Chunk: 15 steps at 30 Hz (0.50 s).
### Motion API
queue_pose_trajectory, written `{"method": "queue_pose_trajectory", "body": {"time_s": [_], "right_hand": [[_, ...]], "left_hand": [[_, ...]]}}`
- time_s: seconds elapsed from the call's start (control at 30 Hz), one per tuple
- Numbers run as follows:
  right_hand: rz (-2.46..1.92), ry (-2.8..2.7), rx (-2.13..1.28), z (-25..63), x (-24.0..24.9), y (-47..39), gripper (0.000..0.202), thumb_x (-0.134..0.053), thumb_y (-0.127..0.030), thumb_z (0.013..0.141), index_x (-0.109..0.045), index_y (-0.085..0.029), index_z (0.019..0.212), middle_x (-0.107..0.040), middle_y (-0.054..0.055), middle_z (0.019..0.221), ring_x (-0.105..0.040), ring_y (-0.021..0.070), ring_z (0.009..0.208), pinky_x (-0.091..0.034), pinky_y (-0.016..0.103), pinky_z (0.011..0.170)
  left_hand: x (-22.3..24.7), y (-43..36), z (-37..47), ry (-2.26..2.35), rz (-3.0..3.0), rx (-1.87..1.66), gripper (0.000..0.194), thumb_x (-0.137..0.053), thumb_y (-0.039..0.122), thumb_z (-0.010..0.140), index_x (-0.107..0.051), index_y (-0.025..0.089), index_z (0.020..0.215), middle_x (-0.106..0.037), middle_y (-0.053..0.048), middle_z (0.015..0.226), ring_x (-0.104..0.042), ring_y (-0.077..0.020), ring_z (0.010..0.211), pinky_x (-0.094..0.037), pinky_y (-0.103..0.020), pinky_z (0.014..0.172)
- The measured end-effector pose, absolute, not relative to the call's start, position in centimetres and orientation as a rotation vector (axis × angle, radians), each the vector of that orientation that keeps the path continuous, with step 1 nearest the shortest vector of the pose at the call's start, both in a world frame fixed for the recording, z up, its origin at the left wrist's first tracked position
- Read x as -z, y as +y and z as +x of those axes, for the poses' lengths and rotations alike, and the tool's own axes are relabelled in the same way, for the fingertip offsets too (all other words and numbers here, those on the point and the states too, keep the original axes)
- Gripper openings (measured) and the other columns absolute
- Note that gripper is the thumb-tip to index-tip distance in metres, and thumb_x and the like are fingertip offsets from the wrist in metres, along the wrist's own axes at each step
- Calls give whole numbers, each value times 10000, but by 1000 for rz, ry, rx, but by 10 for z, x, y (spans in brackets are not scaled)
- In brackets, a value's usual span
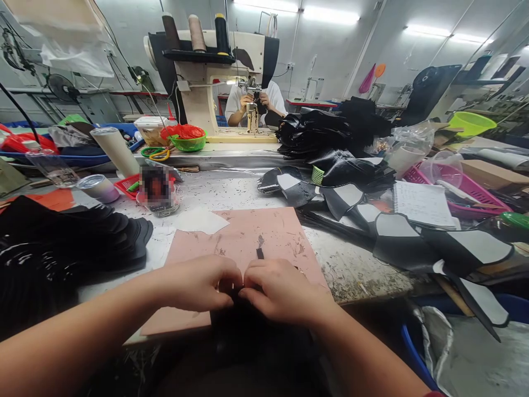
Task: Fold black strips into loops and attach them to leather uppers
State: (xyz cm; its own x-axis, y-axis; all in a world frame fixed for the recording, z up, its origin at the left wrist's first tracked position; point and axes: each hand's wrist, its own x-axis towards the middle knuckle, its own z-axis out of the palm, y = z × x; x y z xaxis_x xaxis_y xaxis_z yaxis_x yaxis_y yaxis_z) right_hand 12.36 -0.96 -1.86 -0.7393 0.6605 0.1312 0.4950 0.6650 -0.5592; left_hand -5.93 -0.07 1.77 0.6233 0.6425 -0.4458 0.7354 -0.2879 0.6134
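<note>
Close together at the front edge of a pink board [285,229], my left hand [198,282] and my right hand [285,289] pinch the upper edge of a black leather-like piece [252,325]. The rest of that piece hangs down toward my lap and is lost in shadow. Thumbs and bent fingers of both hands almost meet; the exact spot they grip is partly hidden. Just beyond my right hand, a small black strip end [260,253] lies on the board. A white sheet piece [202,220] overlaps the board's far left corner.
Stacked black pieces [82,237] lie left; another black pile [330,129] stands back right. Black-and-white pieces [405,237] spread along the right side. Cups, scissors [159,154] and a green basket [188,142] sit back left. A co-worker [275,96] works behind the sewing machine [194,102].
</note>
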Motion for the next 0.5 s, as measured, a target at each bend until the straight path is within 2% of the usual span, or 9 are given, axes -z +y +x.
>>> {"method": "queue_pose_trajectory", "body": {"time_s": [0.13,0.23,0.5], "right_hand": [[-972,-2568,-750,127,16,-9,87,-561,-220,752,-573,-159,690,-598,15,715,-532,129,666,-381,223,606],[-990,-2541,-826,131,17,-7,75,-560,-205,718,-546,-160,660,-597,11,705,-526,119,646,-378,212,593],[-946,-2543,-800,133,21,-4,100,-512,-170,758,-546,-161,665,-592,10,698,-531,121,668,-382,217,622]], "left_hand": [[-17,-2,-53,1160,2063,191,162,-482,191,655,-640,170,688,-588,1,647,-509,-138,603,-338,-217,535],[-16,0,-53,1208,2075,246,201,-475,187,656,-655,171,743,-615,-3,671,-533,-142,621,-346,-218,536],[-17,3,-55,1097,2086,267,297,-462,161,688,-667,195,901,-643,2,745,-540,-135,654,-377,-211,580]]}}
